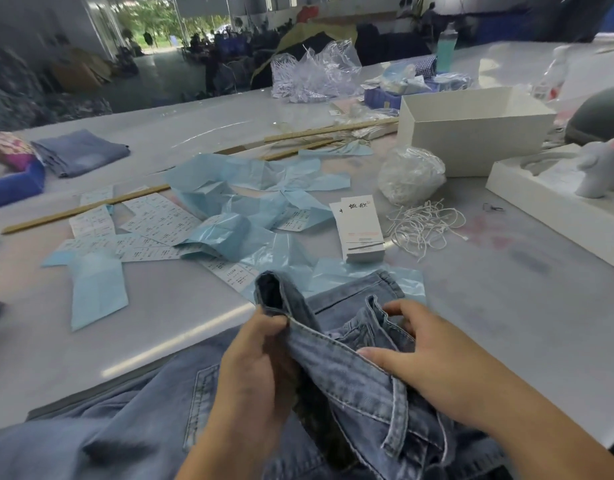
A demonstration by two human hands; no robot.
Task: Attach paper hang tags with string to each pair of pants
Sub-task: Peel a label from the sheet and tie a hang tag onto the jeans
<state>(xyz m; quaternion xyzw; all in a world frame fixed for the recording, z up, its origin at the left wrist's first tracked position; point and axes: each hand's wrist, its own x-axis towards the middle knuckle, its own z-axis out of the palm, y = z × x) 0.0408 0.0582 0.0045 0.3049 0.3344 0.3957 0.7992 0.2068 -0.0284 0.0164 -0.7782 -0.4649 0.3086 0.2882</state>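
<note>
While the jeans (350,368) lie at the lower centre of the frame, the left hand (253,372) pinches their waistband and the right hand (433,358) holds the denim in a curled grip. Above them on the counter (506,289) stand the hang tags (361,230), with loose strings (423,225) just right.

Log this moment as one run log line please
left hand: grips jeans waistband | right hand: holds waistband | hang tags, strings: untouched on table

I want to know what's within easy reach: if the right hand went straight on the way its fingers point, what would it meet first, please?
The right hand points left across the jeans, so it would probably meet the left hand gripping the waistband; depth is uncertain.
</note>
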